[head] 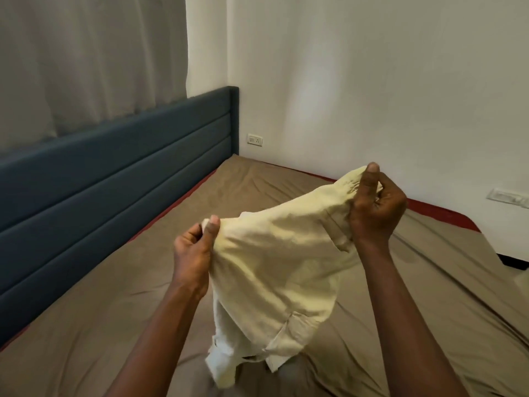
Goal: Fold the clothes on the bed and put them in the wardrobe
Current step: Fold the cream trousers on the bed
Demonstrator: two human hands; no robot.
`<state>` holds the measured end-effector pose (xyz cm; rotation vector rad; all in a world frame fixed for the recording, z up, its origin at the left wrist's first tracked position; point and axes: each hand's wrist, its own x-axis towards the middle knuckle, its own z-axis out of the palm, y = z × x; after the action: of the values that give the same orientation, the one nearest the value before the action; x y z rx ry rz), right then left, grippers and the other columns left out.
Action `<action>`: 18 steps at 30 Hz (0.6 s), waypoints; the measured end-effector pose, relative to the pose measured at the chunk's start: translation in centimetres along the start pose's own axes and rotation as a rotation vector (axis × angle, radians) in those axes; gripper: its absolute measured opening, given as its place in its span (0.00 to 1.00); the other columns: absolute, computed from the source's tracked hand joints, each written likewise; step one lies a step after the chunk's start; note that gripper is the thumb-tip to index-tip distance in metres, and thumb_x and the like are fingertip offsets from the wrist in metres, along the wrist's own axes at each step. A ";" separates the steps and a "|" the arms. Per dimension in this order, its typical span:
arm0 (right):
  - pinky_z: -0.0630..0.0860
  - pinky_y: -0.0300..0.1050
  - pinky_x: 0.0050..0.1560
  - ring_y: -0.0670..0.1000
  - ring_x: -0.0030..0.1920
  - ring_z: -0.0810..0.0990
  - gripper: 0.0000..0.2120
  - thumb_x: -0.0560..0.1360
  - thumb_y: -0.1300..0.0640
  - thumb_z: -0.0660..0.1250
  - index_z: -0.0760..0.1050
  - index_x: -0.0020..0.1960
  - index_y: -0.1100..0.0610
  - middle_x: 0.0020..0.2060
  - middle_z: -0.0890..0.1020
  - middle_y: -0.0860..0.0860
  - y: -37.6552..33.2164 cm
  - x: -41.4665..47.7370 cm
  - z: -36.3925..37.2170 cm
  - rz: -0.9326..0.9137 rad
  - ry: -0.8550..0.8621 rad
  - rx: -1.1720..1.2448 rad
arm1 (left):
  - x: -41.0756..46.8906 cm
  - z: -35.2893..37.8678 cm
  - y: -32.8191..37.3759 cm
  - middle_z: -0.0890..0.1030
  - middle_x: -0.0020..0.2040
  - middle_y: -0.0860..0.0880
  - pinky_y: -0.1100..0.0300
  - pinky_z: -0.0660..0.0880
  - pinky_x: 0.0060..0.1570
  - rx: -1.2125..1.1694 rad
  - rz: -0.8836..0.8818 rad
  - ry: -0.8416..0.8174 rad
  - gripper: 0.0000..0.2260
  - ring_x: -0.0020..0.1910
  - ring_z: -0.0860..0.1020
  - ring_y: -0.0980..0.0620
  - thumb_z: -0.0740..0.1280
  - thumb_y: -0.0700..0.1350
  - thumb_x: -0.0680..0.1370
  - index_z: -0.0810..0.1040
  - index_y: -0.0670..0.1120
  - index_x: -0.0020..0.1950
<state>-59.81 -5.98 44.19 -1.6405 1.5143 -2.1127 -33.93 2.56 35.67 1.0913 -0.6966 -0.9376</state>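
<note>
- Two bare forearms (148,339) rise from the bottom edge, and between them a pale yellow shirt (274,253) is up in the air.
- Left hand (191,253): its thumb (211,224) presses down on one top corner of the cloth, fingers curled behind, a firm pinch.
- Right hand (378,207), held higher and further off: its thumb (370,179) points up against a bunched fold and its fingers are curled tightly round the fabric.
- Between the two grips the shirt stretches in a slanted line, rising to the right.
- From there it sags in loose folds, and a cuffed sleeve dangles at the bottom.
- Its lowest folds reach down close to the brown bedsheet (114,296); I can't tell whether they touch.
- That sheet is wrinkled, with a red mattress edge (440,209) showing along the far side.
- On the left runs a dark blue padded headboard (114,167), with a grey curtain (86,53) above it.
- Beyond the bed stands a white wall (372,67) with a socket plate (255,138) low in the corner.
</note>
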 end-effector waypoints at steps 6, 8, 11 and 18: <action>0.60 0.48 0.35 0.46 0.29 0.60 0.29 0.81 0.37 0.60 0.57 0.28 0.49 0.23 0.61 0.45 -2.5 2.2 6.4 0.171 -0.072 0.153 | 4.1 -4.2 0.2 0.71 0.77 0.55 0.56 0.70 0.69 0.311 0.287 -0.294 0.09 0.75 0.69 0.59 0.75 0.44 0.78 0.86 0.44 0.57; 0.61 0.47 0.35 0.45 0.29 0.61 0.29 0.79 0.32 0.60 0.58 0.28 0.48 0.22 0.63 0.43 -3.0 2.1 9.3 0.150 -0.170 0.150 | 5.7 -5.4 0.1 0.84 0.62 0.49 0.50 0.76 0.59 0.198 0.163 -0.265 0.09 0.60 0.81 0.52 0.73 0.43 0.79 0.85 0.43 0.58; 0.67 0.48 0.37 0.45 0.32 0.70 0.29 0.73 0.22 0.58 0.64 0.35 0.48 0.28 0.72 0.42 -4.3 2.1 13.4 -0.042 -0.496 -0.001 | 10.2 -8.0 0.6 0.86 0.45 0.50 0.54 0.79 0.46 0.198 0.120 0.033 0.04 0.45 0.82 0.52 0.72 0.41 0.80 0.85 0.45 0.53; 0.67 0.46 0.47 0.62 0.56 0.80 0.34 0.71 0.48 0.80 0.66 0.69 0.56 0.58 0.82 0.58 -10.5 4.0 22.9 -0.518 -1.029 -0.349 | 22.9 -15.6 14.6 0.82 0.40 0.45 0.49 0.82 0.39 0.418 0.405 0.334 0.07 0.38 0.77 0.49 0.72 0.45 0.79 0.84 0.50 0.41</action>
<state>-38.93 -17.58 53.29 -2.8002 1.1609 -0.7344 -6.28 -8.85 44.91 1.3666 -0.8135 -0.2549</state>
